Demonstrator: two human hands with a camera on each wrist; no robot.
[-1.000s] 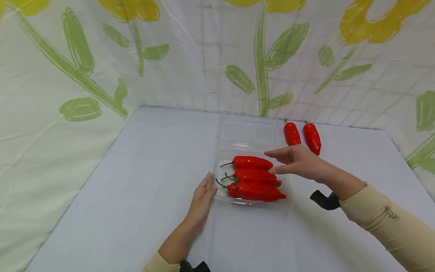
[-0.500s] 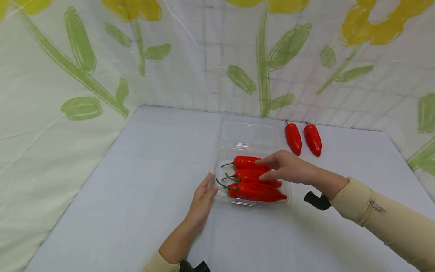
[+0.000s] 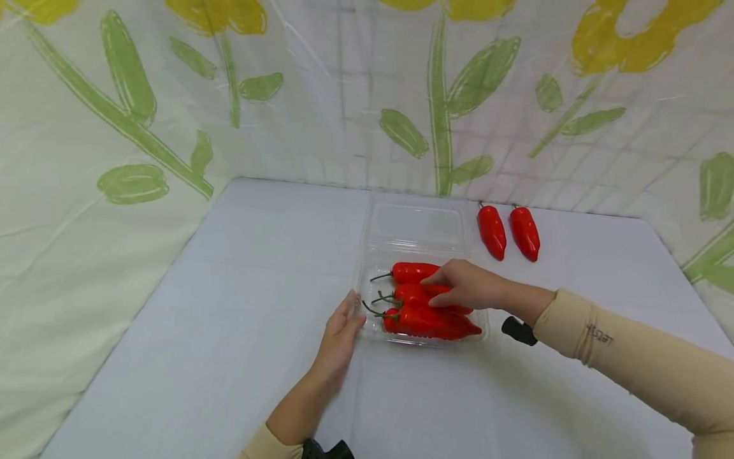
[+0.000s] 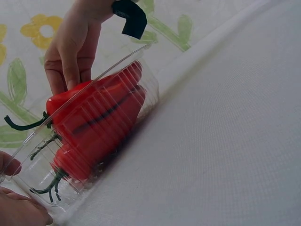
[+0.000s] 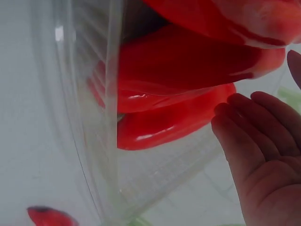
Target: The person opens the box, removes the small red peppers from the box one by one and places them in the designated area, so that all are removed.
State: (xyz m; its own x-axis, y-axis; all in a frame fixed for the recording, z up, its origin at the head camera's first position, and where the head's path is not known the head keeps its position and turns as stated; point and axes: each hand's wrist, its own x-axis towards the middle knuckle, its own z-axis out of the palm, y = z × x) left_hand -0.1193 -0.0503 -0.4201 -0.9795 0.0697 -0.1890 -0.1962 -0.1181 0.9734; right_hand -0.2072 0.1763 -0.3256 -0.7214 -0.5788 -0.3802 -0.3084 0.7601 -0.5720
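Observation:
A clear plastic clamshell container (image 3: 373, 255) lies with its lid folded back, holding several red chili peppers (image 3: 436, 322) with green stems pointing left. My left hand (image 3: 339, 335) pinches the container's left side between thumb and fingers, as the left wrist view also shows. Over the middle pepper (image 3: 413, 294) is my right hand (image 3: 470, 285), its thumb and fingers spread to either side of it. In the right wrist view the straight fingers (image 5: 254, 132) come right up to the peppers' ends. Part of the back pepper (image 3: 410, 273) is hidden behind the right hand.
Two more red peppers, one on the left (image 3: 492, 232) and one on the right (image 3: 524, 233), lie behind the container near the table's back edge. The white-covered table (image 3: 258, 255) meets a flower-printed curtain (image 3: 321, 115) at the back.
My right hand has moved left and down from beside the container to over the middle pepper. The left hand has stayed on the container's side.

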